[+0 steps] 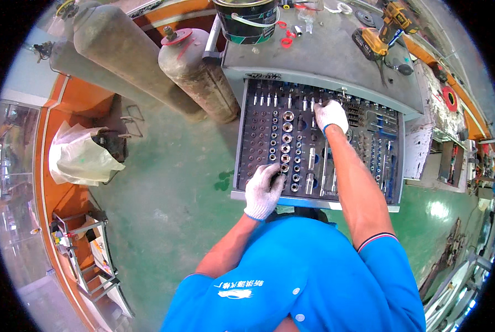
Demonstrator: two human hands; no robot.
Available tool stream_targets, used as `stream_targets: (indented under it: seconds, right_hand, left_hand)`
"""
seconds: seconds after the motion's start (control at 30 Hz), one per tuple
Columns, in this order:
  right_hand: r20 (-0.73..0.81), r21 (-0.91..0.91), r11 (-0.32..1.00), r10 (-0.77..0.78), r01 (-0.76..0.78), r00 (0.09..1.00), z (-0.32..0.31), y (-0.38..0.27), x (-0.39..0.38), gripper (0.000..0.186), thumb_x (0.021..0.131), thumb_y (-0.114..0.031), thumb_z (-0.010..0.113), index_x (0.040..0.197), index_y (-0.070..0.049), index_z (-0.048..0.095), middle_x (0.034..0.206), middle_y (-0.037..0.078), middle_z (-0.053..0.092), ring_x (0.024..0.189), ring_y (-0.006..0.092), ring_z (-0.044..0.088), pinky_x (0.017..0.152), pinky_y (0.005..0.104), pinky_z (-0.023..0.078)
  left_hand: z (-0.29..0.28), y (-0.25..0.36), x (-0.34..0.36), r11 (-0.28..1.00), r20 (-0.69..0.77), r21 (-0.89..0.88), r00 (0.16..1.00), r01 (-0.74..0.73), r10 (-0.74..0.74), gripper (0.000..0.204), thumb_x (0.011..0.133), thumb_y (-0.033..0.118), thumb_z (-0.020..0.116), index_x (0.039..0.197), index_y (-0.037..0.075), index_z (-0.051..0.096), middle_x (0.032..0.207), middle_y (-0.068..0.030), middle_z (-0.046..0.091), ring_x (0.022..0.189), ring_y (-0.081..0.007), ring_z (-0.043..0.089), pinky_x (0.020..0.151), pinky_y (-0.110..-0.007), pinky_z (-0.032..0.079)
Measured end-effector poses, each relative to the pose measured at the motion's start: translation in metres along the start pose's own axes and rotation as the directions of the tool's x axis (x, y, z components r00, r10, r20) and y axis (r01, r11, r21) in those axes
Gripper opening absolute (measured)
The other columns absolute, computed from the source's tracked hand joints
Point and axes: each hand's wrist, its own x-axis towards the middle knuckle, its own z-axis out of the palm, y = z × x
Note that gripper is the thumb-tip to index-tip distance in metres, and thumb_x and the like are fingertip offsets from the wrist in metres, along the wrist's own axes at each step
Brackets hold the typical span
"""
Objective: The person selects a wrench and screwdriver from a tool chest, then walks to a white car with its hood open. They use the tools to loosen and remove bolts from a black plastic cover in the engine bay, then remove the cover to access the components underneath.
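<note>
here | gloved left hand (pixel 265 191) over tool drawer (pixel 238 195), grip unclear | gloved right hand (pixel 331 115) by far-row silver sockets (pixel 305 103), hold hidden

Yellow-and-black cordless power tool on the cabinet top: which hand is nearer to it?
Right. The right hand is over the far part of the open drawer, left of and nearer the person than the cordless power tool; the left hand is farther off, by the drawer's near edge.

The gloves (pixel 263 195) are white, sockets (pixel 287 127) silver, shirt (pixel 319 265) blue.
</note>
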Motion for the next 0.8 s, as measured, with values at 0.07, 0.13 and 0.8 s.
stream_targets:
  seconds: [0.07,0.13,0.8]
  right_hand:
    - [0.079,-0.055,0.998,-0.033,0.037,0.996,0.001,-0.002,0.007,0.046,0.090,-0.044,0.065,0.115,-0.007,0.077,0.119,0.023,0.072,0.114,0.0366,0.070,0.096,0.0477,0.056]
    - [0.081,0.064,0.998,0.024,-0.030,0.996,0.014,0.002,0.019,0.052,0.084,-0.048,0.072,0.103,0.000,0.078,0.105,0.027,0.074,0.104,0.0386,0.074,0.091,0.0470,0.057]
    - [-0.346,0.291,0.954,0.036,0.071,0.938,-0.103,0.298,-0.142,0.026,0.090,-0.020,0.074,0.114,-0.010,0.075,0.101,0.010,0.076,0.091,0.0233,0.074,0.084,0.0355,0.058]
  left_hand:
    - [0.001,-0.003,0.002,0.999,-0.010,0.010,0.999,-0.052,0.052,0.030,0.087,0.011,0.074,0.116,0.008,0.069,0.107,-0.0151,0.070,0.092,-0.0353,0.071,0.078,-0.042,0.057]
    - [-0.001,0.007,0.005,0.998,-0.019,0.020,0.998,-0.060,0.060,0.031,0.087,0.007,0.075,0.117,0.006,0.069,0.107,-0.0169,0.070,0.093,-0.0345,0.072,0.081,-0.042,0.058]
    - [0.006,-0.001,0.001,0.999,0.023,0.032,0.999,-0.025,0.024,0.024,0.089,-0.001,0.074,0.113,-0.003,0.070,0.113,-0.0145,0.069,0.101,-0.0227,0.069,0.092,-0.034,0.055]
